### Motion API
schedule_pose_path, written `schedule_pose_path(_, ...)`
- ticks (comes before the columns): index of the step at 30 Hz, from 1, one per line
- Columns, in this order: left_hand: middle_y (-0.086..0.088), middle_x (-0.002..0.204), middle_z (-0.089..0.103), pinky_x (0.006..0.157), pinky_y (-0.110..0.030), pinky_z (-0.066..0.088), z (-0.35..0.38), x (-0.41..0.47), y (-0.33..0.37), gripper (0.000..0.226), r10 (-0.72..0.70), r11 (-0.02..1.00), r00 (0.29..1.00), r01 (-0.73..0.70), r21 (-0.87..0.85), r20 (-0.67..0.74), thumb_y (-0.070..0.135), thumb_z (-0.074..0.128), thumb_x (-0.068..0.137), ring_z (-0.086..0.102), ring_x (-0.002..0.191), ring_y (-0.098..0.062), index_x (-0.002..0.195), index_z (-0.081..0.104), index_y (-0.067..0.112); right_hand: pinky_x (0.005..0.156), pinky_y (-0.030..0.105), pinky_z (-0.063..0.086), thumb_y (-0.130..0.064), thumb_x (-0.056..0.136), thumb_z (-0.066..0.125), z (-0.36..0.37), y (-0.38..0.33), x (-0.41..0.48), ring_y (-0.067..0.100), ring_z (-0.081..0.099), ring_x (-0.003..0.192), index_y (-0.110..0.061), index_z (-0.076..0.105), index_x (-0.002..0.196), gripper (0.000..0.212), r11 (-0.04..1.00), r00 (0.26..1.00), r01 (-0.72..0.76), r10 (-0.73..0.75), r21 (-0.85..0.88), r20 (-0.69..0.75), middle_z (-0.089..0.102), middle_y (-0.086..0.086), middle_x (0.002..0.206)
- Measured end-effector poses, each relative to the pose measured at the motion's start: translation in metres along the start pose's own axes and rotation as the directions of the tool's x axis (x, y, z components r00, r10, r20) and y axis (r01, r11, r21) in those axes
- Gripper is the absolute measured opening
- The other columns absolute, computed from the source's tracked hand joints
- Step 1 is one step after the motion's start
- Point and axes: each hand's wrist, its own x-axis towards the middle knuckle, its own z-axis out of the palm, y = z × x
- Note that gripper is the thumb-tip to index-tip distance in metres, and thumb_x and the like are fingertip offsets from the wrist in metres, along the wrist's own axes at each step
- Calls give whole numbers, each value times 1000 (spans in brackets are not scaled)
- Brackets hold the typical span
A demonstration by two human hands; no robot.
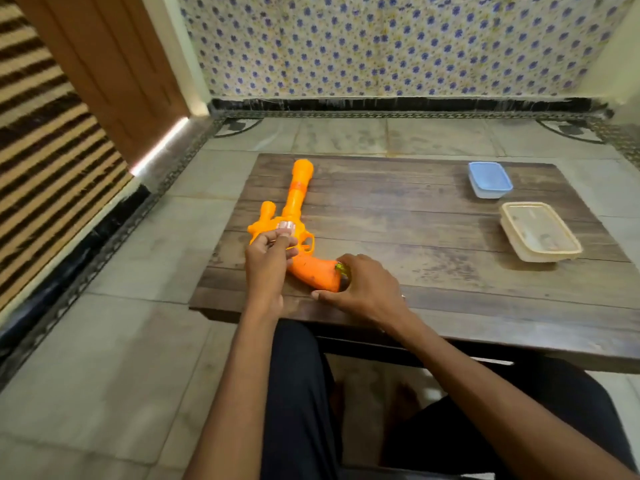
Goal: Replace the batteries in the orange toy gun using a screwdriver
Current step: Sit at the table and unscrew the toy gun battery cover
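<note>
Within right fingers point(353, 263), toy gun point(298, 202) grip.

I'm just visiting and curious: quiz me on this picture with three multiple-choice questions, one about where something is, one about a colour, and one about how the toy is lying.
1. Where does the nearer tub sit?
A) on the floor
B) on the table, right of the toy gun
C) on the person's lap

2. What colour is the farther tub?
A) blue
B) red
C) green

3. How is the toy gun placed?
A) held up in the air
B) standing on its muzzle
C) lying flat on the table

Answers:
1 B: it rests on the wooden boards, well to the right of the gun.
2 A: its top and walls are pale blue.
3 C: its whole length lies on the boards, and the right hand curls round the end of the grip.
</note>
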Motion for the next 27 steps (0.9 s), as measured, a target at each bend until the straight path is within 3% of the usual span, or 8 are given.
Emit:
schedule_pose_path(5, -6, 84, 73, 64, -31, 49, -15, 1, -15, 13, -46, 975, 997, 60, 216, -70, 23, 57, 95, 65, 74, -18, 83, 62, 21, 73, 36, 51, -71, 69, 64, 2, -8, 6, 18, 61, 86, -27, 62, 111, 61, 992, 991, 102, -108, -81, -79, 61, -5, 99)
schedule_pose_path(9, -11, 67, 68, 54, -29, 47, -6, -5, -13, 47, -195, 935, 975, 217, 282, -104, 50, 45, 99, 60, 57, -22, 75, 59, 12, 65, 32, 48, -69, 72, 63, -9, -1, 11, 14, 57, 77, -23, 66, 108, 59, 978, 966, 202, -208, -58, -151, 61, -6, 91)
schedule_pose_path(13, -8, 77, 71, 62, -29, 56, 5, -12, -17, 49, -389, 915, 910, 399, -48, 143, 57, 51, 95, 66, 70, -17, 99, 63, 10, 60, 29, 44, -60, 69, 72, -20, 6, 14, 10, 55, 73, -22, 70, 108, 54, 974, 960, 195, -165, 115, -227, 61, -7, 83)
schedule_pose_path(16, -10, 112, 65, 70, -31, 55, 23, -4, -23, 39, -297, 866, 914, 380, -327, 276, 38, 60, 95, 64, 94, -19, 127, 59, 15, 68, 32, 51, -59, 65, 77, -24, 15, 12, 8, 59, 80, -24, 68, 112, 59, 959, 973, 160, -114, 232, -200, 64, -8, 90)
schedule_pose_path(19, -6, 112, 67, 77, -38, 54, 44, 2, -25, 21, -221, 851, 946, 306, -428, 236, 15, 57, 97, 62, 104, -21, 118, 60, 18, 71, 21, 49, -50, 74, 79, -32, 22, 9, 3, 56, 81, -26, 63, 120, 54, 933, 981, 137, -82, 334, -176, 60, -13, 94)
schedule_pose_path(22, -3, 101, 67, 71, -36, 55, 56, 0, -32, 23, -209, 869, 950, 289, -401, 230, 12, 56, 97, 64, 91, -17, 120, 58, 17, 66, 16, 40, -36, 95, 60, -46, 24, 11, 1, 50, 68, -25, 64, 118, 26, 796, 976, 96, 44, 598, -215, 53, -14, 76)
schedule_pose_path(25, -10, 106, 66, 63, -35, 57, 61, -1, -41, 35, -214, 873, 950, 291, -391, 228, 15, 59, 96, 65, 93, -20, 132, 55, 13, 64, 27, 46, -22, 105, 41, -63, 18, 10, 11, 55, 70, -12, 60, 120, 26, 515, 986, 44, 118, 856, -121, 55, 1, 80)
schedule_pose_path(27, -14, 104, 68, 69, -40, 58, 62, -2, -43, 31, -230, 865, 941, 314, -391, 248, 18, 59, 97, 66, 94, -23, 128, 57, 14, 77, 31, 55, -18, 105, 41, -70, 12, 6, 20, 64, 82, -5, 57, 122, 27, 400, 992, 54, 86, 915, -96, 60, 8, 88)
